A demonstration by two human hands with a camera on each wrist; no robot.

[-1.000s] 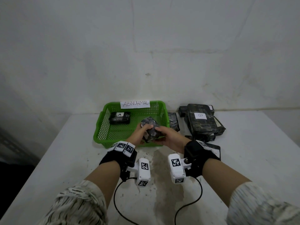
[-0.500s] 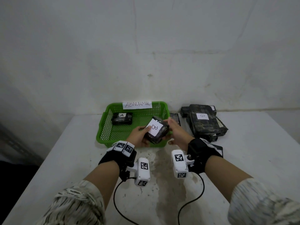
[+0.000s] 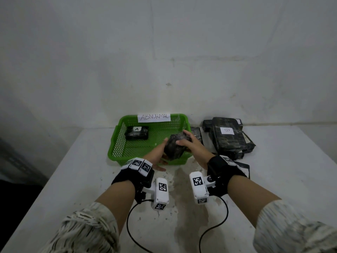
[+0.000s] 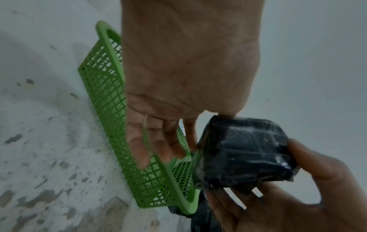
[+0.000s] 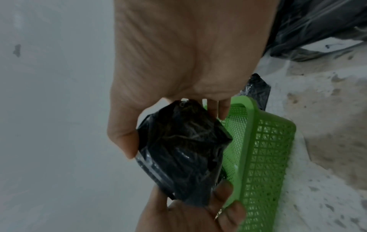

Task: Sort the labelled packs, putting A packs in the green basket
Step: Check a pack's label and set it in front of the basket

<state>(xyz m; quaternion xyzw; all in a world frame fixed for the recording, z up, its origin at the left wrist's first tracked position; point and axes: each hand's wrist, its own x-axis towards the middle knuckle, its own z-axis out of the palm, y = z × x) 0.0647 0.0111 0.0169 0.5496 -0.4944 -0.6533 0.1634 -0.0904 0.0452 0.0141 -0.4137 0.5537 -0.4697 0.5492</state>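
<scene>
A dark plastic-wrapped pack (image 3: 174, 147) hangs over the near right corner of the green basket (image 3: 116, 143); no label shows on it. My right hand (image 3: 184, 138) grips it, fingers over the top and thumb on the near face. In the right wrist view the pack (image 5: 182, 150) fills that grasp. My left hand (image 3: 163, 152) lies under its near end with nearly straight fingers. The left wrist view shows the thumb touching a corner of the pack (image 4: 242, 153). Another pack labelled A (image 3: 136, 133) lies in the basket's far left corner.
A paper sign reading ABNORMAL (image 3: 154, 117) hangs on the basket's back rim. To the right, against the wall, lies a stack of dark packs (image 3: 231, 143), the top one labelled B. One more pack (image 3: 196, 133) sits between stack and basket. Two cables (image 3: 131, 227) trail from my wrists.
Half a second ago the held pack showed a white B label to the camera. It has been turned, hiding the label, and my right hand has shifted over its top.
</scene>
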